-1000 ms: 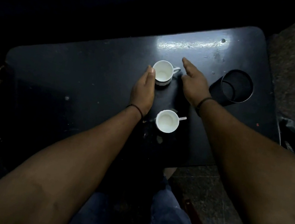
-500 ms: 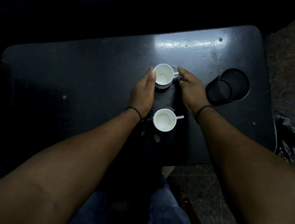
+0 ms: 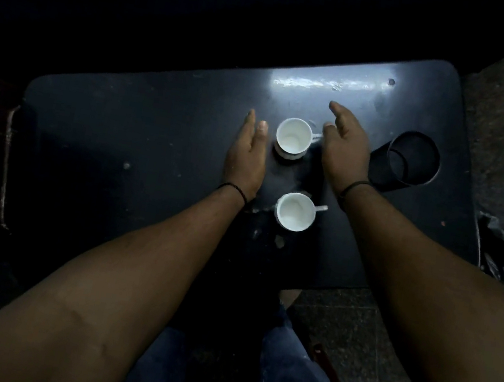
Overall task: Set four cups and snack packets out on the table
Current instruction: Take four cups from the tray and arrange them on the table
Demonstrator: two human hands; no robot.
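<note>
Far white cup (image 3: 293, 137) mid-table (image 3: 120, 135), btwn left hand (image 3: 246, 159) & right hand (image 3: 344, 149); both w/ fingers spread, gripping nothing. Near cup (image 3: 294, 212) twd front edge.

From my remote feed, a dark, glossy tabletop (image 3: 118, 142) with rounded corners fills the frame, a streak of reflected light (image 3: 322, 84) glaring near its far edge. Beyond that edge the room drops into blackness I cannot read. Speckled stone floor (image 3: 353, 334) shows off the right edge, with a crumpled black bag (image 3: 494, 248) beside it.
</note>
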